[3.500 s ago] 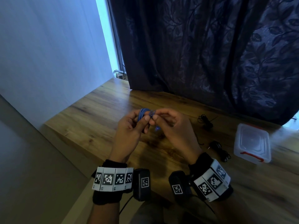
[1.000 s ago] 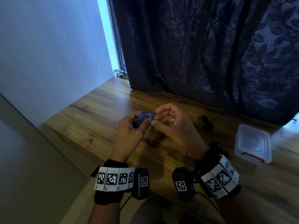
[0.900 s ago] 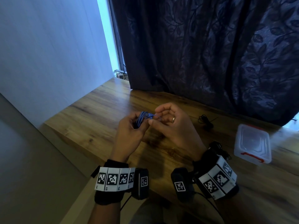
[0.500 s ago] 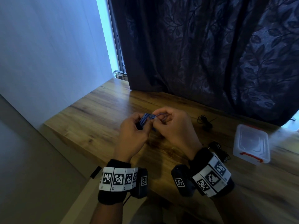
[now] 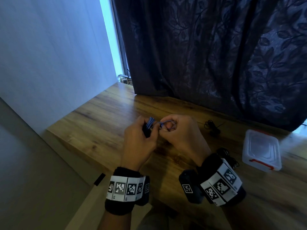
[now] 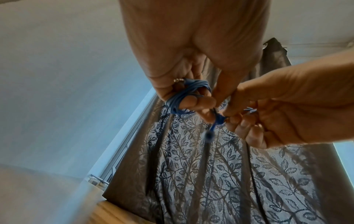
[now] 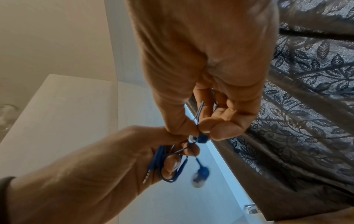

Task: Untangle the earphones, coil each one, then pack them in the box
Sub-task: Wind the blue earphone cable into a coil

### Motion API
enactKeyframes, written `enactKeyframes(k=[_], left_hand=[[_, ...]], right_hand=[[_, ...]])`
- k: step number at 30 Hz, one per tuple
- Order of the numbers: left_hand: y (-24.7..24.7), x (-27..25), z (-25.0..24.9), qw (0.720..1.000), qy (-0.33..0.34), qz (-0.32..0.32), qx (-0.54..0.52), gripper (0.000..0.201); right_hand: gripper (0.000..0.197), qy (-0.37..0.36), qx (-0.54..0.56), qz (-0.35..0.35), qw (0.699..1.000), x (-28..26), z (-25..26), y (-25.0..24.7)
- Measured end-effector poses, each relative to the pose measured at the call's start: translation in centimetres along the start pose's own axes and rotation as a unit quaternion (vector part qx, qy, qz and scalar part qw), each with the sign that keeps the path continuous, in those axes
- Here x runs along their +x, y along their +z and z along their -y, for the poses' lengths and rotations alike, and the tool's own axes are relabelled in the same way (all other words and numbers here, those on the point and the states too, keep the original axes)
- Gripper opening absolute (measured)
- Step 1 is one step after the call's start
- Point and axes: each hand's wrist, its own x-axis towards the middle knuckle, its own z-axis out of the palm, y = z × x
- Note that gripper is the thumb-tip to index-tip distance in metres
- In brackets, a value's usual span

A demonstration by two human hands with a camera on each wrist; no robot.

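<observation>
The blue earphone [image 5: 150, 122] is wound in a coil round the fingers of my left hand [image 5: 148, 130], held above the wooden table [image 5: 99, 123]. In the left wrist view the coil [image 6: 184, 92] wraps my fingers [image 6: 199, 101], with the metal plug beside it. My right hand [image 5: 166, 128] pinches the loose end by one earbud [image 7: 201, 138], a small loop of cable [image 5: 168, 124] over its fingers. The second earbud [image 7: 200, 175] dangles blurred. Two black earphones lie on the table: one bundle [image 5: 212, 127] farther back, one [image 5: 228, 155] partly behind my right wrist.
A clear plastic box [image 5: 261, 149] with red latches and its lid on stands at the right of the table. A dark leaf-patterned curtain [image 5: 216, 55] hangs behind the table. A white wall [image 5: 49, 55] lies to the left, and the table's left edge [image 5: 54, 133] is close.
My right hand has turned knuckles-up and drawn a small loop of blue cable beside the coil. Both hands have shifted slightly right. The left hand keeps its hold on the coil.
</observation>
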Motion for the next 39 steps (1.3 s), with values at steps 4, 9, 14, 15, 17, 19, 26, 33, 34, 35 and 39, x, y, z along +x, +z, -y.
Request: enactKeyframes(k=[4, 9, 14, 15, 17, 19, 26, 33, 34, 35, 39], left_hand=[[0.2, 0.0, 0.3, 1.000, 0.014, -0.001, 0.000, 0.010], [0.1, 0.0, 0.5, 0.998, -0.011, -0.004, -0.066, 0.009], [-0.1, 0.1, 0.6, 0.986, -0.056, 0.007, -0.156, 0.009], [-0.1, 0.2, 0.6, 0.984, -0.056, 0.007, -0.169, 0.008], [-0.1, 0.3, 0.6, 0.978, -0.061, 0.003, -0.199, 0.009], [-0.2, 0.4, 0.8, 0.969, -0.076, -0.005, -0.233, 0.010], [0.1, 0.4, 0.9, 0.968, -0.088, 0.001, -0.233, 0.010], [0.0, 0.4, 0.9, 0.966, -0.096, 0.007, -0.241, 0.008], [-0.1, 0.3, 0.8, 0.964, -0.099, 0.012, -0.248, 0.008], [-0.1, 0.3, 0.8, 0.962, -0.101, 0.014, -0.252, 0.009], [-0.3, 0.4, 0.7, 0.964, -0.106, 0.005, -0.244, 0.008]], right_hand=[[0.014, -0.009, -0.014, 0.003, 1.000, -0.1, -0.1, 0.0], [0.014, -0.008, 0.001, -0.008, 1.000, 0.0, -0.5, 0.2], [0.016, 0.022, 0.097, -0.014, 0.995, 0.1, -0.6, 0.1], [0.016, 0.031, 0.124, -0.019, 0.992, 0.1, -0.7, 0.1], [0.016, 0.054, 0.180, -0.028, 0.982, 0.2, -0.9, 0.1], [0.020, 0.081, 0.237, -0.034, 0.968, 0.1, -0.8, 0.1], [0.024, 0.135, 0.354, -0.073, 0.923, 0.3, -0.7, 0.4], [0.032, 0.181, 0.464, -0.053, 0.865, 0.2, -0.7, 0.3], [0.033, 0.186, 0.481, -0.048, 0.855, 0.2, -0.8, 0.4], [0.032, 0.190, 0.489, -0.044, 0.850, 0.2, -0.8, 0.4], [0.027, 0.191, 0.442, -0.052, 0.875, 0.4, -1.2, 0.7]])
